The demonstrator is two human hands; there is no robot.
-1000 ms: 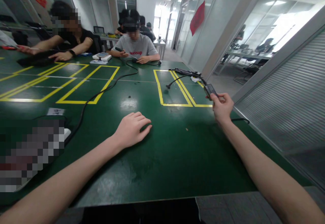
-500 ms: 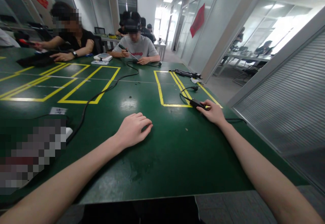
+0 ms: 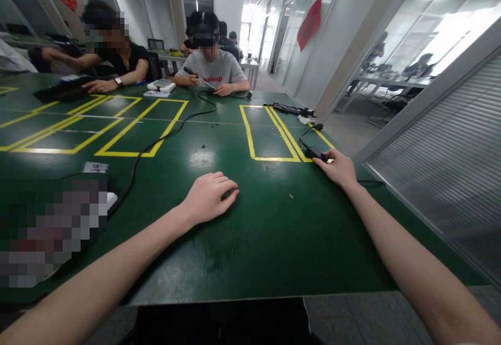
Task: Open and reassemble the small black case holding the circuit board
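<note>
At the right of the green table, my right hand is closed around a black power adapter, thumb on the near side. The adapter lies low at the table, beside yellow tape lines. A short black cord loops from its far end to a plug, and another cable runs out to the right behind my wrist. Near the middle, my left hand rests on the table, loosely curled, with a gap between thumb and fingers and nothing visible in it.
Yellow tape marks rectangles on the tabletop. A folded black tripod-like object lies at the far right edge. A long black cable crosses at left, beside a pixelated item. Two people sit across the table.
My right hand has shifted the adapter and its plug slightly right and away from me. My left hand keeps its place. The person at far left has moved an arm.
</note>
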